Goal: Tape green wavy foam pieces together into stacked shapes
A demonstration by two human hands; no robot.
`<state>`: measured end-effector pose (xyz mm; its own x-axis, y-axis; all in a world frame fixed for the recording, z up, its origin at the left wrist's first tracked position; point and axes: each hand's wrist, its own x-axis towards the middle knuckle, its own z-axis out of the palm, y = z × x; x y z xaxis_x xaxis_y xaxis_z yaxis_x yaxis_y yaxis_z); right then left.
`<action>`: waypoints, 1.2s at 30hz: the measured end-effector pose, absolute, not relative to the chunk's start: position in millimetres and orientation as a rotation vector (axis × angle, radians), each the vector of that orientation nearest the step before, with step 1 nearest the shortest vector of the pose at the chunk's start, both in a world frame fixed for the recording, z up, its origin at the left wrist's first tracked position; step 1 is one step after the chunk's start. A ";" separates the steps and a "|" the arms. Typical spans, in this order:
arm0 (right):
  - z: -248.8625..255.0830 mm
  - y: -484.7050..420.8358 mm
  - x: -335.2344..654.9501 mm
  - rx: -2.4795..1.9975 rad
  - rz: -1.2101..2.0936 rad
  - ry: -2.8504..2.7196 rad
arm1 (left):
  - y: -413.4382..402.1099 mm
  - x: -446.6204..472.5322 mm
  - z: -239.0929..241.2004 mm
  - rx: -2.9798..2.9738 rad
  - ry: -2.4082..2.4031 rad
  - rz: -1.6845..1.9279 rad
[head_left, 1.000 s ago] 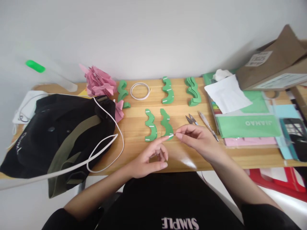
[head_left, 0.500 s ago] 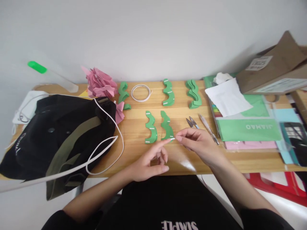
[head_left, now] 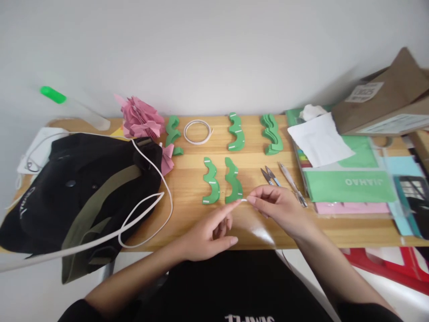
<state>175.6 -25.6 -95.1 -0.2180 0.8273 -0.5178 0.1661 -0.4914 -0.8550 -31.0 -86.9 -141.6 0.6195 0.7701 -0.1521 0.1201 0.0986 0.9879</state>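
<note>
My left hand (head_left: 211, 232) points its index finger at the bottom end of a wavy green paper piece (head_left: 233, 180) on the wooden table (head_left: 187, 179); its other fingers are curled in. My right hand (head_left: 278, 206) pinches a small white tape strip (head_left: 244, 200) right at that fingertip. A second wavy green piece (head_left: 211, 181) with white tape marks lies just to the left. Further back are another green piece (head_left: 236, 131), a stack of green pieces (head_left: 272, 133) and a roll of white tape (head_left: 197, 131).
A black bag (head_left: 73, 188) with a white cord covers the table's left. Pink folded paper (head_left: 140, 120) sits behind it. Small snips (head_left: 270, 175) and tweezers (head_left: 292, 183) lie right of my hands. Coloured paper packs (head_left: 348, 183), a white tissue (head_left: 318, 138) and a cardboard box (head_left: 385, 98) fill the right.
The view has shifted slightly. Both hands stay at the green piece's bottom end, the pinched white strip a touch lower and to the right.
</note>
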 end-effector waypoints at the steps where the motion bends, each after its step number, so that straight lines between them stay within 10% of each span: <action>1: -94.7 -25.3 177.0 -1.550 1.743 -1.198 | -86.3 -30.7 -139.3 1.538 0.873 0.550; 10: -104.5 -9.0 194.4 -1.608 1.551 -1.155 | -49.5 -24.0 -137.0 2.617 1.406 0.629; 36: -135.4 8.4 177.1 -1.680 1.555 -1.075 | -43.7 -16.9 -179.1 2.688 1.377 0.534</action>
<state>177.1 8.4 -135.4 -0.0162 0.8670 -0.4981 0.1598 -0.4895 -0.8572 -16.9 -43.7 -179.1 0.5367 0.7990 0.2712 0.7731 -0.5944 0.2214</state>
